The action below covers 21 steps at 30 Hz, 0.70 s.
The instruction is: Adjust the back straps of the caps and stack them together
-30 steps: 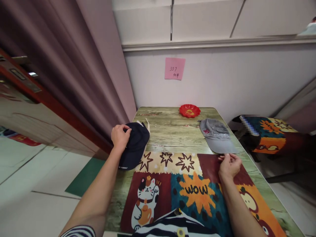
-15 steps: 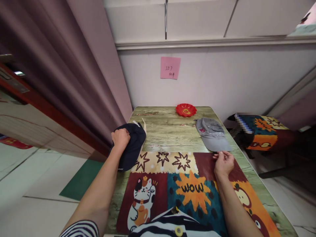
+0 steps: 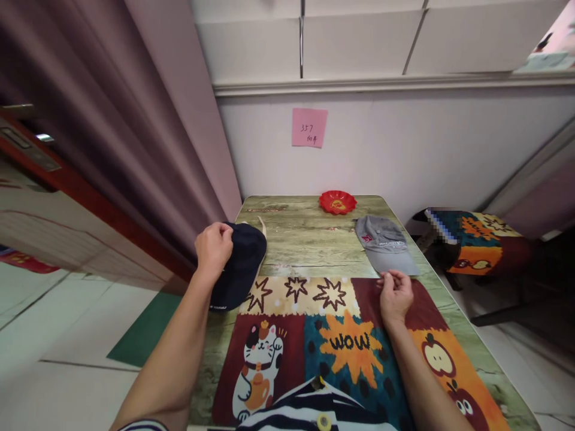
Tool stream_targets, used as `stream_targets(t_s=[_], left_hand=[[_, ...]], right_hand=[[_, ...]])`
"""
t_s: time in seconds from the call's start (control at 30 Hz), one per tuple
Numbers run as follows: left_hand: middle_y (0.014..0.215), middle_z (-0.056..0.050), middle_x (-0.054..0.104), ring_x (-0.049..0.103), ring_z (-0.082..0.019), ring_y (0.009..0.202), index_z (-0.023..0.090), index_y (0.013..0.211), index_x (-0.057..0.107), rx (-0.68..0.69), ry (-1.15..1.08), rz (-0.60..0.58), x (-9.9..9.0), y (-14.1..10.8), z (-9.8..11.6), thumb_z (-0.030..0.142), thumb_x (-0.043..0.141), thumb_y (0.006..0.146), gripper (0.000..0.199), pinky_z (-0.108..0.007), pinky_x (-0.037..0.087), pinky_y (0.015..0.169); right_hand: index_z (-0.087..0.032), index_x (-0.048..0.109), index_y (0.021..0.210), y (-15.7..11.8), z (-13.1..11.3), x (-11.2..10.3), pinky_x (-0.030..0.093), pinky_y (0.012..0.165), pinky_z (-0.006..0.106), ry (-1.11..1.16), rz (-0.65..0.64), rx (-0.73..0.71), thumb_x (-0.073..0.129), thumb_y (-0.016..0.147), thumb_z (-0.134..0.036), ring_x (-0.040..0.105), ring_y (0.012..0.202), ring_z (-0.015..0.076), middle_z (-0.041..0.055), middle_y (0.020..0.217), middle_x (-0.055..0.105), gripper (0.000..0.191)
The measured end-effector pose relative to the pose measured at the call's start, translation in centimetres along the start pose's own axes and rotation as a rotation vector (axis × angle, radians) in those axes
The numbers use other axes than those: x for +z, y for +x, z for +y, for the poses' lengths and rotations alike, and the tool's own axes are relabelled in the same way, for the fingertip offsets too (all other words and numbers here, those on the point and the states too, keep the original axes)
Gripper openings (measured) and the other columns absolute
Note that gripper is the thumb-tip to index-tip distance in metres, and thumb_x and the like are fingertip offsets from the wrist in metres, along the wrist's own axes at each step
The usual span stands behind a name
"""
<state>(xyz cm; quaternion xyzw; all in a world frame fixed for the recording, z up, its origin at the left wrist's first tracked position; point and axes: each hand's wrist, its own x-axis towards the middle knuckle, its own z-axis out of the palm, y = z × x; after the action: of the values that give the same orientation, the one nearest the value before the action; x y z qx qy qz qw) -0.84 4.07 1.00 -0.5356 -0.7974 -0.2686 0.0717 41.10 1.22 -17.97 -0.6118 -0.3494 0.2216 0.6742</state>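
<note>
Left hand [image 3: 214,248]: bunched over navy baseball cap [image 3: 240,263], hiding part, pinch unclear | right hand [image 3: 396,293]: fingertips together, gray baseball cap [image 3: 386,244] just beyond, patterned placemat [image 3: 332,293] beneath | red scalloped dish [image 3: 338,203]: farther beyond, leftward

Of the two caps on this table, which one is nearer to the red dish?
The grey cap, close to the red dish; the navy cap, by the left hand, lies farther from it.
</note>
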Motion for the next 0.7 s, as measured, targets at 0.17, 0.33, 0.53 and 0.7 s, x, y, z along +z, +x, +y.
stream_targets(t_s=[0.17,0.33,0.53,0.7], left_hand=[[0.081,-0.005,0.073,0.066,-0.022,0.077,0.020,0.080,0.068,0.138,-0.200,0.096,-2.5,-1.7,4.0,0.029,0.055,0.083,0.017,-0.030,0.043,0.072],[0.076,-0.003,0.070,0.062,-0.017,0.070,0.019,0.080,0.068,0.170,-0.468,0.124,-2.8,-3.6,7.7,0.030,0.058,0.083,0.015,-0.028,0.044,0.069],[0.074,-0.003,0.067,0.060,-0.016,0.068,0.018,0.081,0.066,0.096,-0.822,-0.020,-0.1,-6.2,10.0,0.032,0.061,0.083,0.015,-0.027,0.046,0.067],[0.076,-0.002,0.065,0.060,-0.016,0.071,0.018,0.083,0.066,0.020,-1.034,-0.152,2.4,-7.6,8.7,0.036,0.066,0.080,0.019,-0.026,0.048,0.067]], right_hand=[[-0.018,0.062,0.097,-3.6,-5.2,3.9,0.053,0.065,0.029,0.153,-0.463,0.115,0.066,0.083,-0.046,0.064,0.065,0.0150,0.0049,0.083,0.069,0.031],[-0.021,0.066,0.112,-5.8,-10.5,8.1,0.050,0.095,0.036,0.354,-0.832,0.337,0.076,0.077,-0.042,0.066,0.106,0.0225,0.0087,0.114,0.071,0.043],[-0.019,0.069,0.107,-6.3,-13.2,10.8,0.052,0.097,0.042,0.745,-0.838,0.711,0.077,0.077,-0.036,0.071,0.100,0.0244,0.0058,0.104,0.077,0.036],[-0.015,0.071,0.100,-5.2,-12.9,10.4,0.054,0.098,0.039,0.854,-0.695,0.817,0.073,0.080,-0.024,0.074,0.094,0.0228,0.0064,0.095,0.078,0.022]])
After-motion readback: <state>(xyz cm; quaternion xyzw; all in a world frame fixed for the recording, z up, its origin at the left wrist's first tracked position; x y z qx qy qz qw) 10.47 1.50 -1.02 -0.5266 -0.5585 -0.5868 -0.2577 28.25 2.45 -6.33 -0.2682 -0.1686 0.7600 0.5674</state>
